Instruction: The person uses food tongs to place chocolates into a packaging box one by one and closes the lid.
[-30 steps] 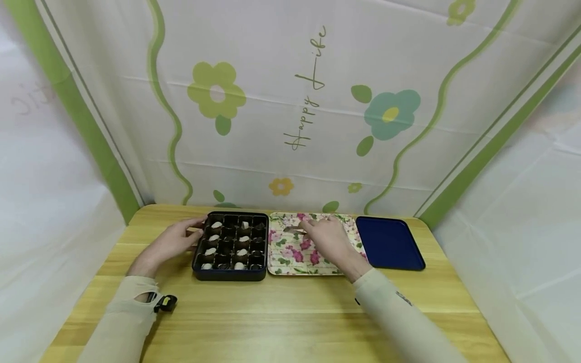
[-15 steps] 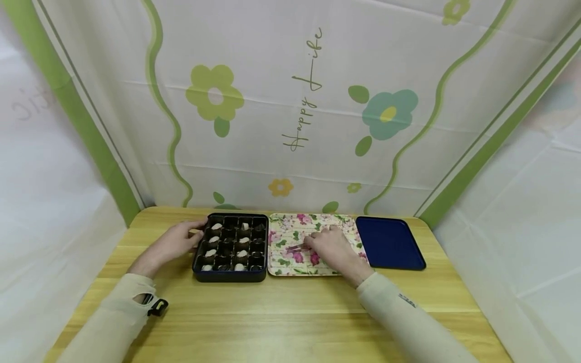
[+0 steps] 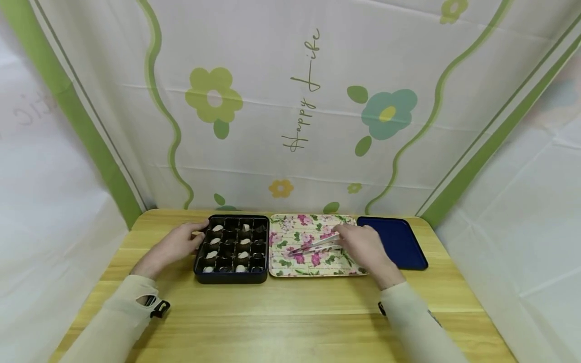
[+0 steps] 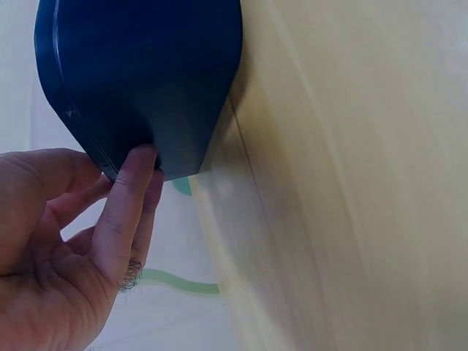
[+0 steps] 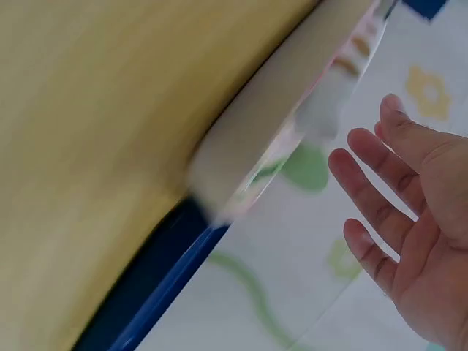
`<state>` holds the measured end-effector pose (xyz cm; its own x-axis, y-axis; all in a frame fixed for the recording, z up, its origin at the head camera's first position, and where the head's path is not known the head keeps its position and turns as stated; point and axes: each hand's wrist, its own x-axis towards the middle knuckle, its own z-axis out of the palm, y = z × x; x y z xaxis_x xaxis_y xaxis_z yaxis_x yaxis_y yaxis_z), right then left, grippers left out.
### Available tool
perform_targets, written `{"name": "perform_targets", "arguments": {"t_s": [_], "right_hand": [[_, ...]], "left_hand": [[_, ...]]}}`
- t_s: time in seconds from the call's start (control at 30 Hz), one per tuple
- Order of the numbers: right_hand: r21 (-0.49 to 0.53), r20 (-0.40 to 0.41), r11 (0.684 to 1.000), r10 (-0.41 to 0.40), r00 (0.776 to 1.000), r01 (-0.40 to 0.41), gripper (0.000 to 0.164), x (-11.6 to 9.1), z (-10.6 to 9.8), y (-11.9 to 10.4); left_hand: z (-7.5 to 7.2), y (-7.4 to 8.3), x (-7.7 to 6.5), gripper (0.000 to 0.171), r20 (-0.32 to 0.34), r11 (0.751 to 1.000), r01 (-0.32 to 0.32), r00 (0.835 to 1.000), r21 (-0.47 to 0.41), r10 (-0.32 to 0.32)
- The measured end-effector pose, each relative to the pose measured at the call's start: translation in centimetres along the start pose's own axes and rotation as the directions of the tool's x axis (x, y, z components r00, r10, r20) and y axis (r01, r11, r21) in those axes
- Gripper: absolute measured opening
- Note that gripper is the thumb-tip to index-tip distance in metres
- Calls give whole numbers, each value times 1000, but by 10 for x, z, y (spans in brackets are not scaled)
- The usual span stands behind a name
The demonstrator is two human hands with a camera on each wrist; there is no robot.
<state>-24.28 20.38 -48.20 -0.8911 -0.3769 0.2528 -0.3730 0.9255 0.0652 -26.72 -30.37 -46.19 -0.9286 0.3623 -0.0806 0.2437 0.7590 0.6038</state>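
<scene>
In the head view my left hand [image 3: 181,244] holds the left side of a dark blue box [image 3: 230,276] near its far corner. One fingertip [image 4: 139,157] presses the box's outer wall in the left wrist view. Gold-edged compartments in the box hold white pieces [image 3: 215,241] and dark ones, which look like chocolates. A pair of metal tongs [image 3: 313,247] lies across a floral tray [image 3: 283,269] to the right. My right hand [image 3: 365,249] is just beyond the tongs' right end, fingers loosely bent with nothing between them in the right wrist view.
A dark blue lid or shallow tray [image 3: 399,242] lies right of the floral tray, partly behind the right hand. All stand in a row along the far edge of the wooden table [image 3: 272,317], before a patterned white curtain [image 3: 263,136].
My right hand has lowered the tongs onto the floral tray, let them go and moved right. The tongs now show at nearly full length. My left hand stays at the box.
</scene>
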Motion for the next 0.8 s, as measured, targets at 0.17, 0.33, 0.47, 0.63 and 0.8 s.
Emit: {"name": "perform_targets", "arguments": {"t_s": [0.17, 0.33, 0.47, 0.63, 0.8], "right_hand": [[57, 89, 989, 131, 987, -136, 32, -22, -5, 33], [110, 194, 966, 211, 958, -235, 29, -45, -14, 65], [139, 310, 950, 225, 924, -279, 24, -62, -16, 83], [154, 391, 954, 181, 902, -258, 20, -75, -10, 88], [131, 342, 970, 150, 928, -205, 25, -79, -7, 91]], "left_hand": [[1, 2, -1, 53, -6, 1000, 3, 1000, 18, -3], [0, 5, -2, 53, -3, 1000, 5, 1000, 29, -5], [0, 6, -2, 52, -8, 999, 13, 1000, 50, -13], [0, 7, -2, 53, -4, 998, 20, 1000, 55, -20], [1, 6, -2, 53, 2, 999, 22, 1000, 38, -22]]}}
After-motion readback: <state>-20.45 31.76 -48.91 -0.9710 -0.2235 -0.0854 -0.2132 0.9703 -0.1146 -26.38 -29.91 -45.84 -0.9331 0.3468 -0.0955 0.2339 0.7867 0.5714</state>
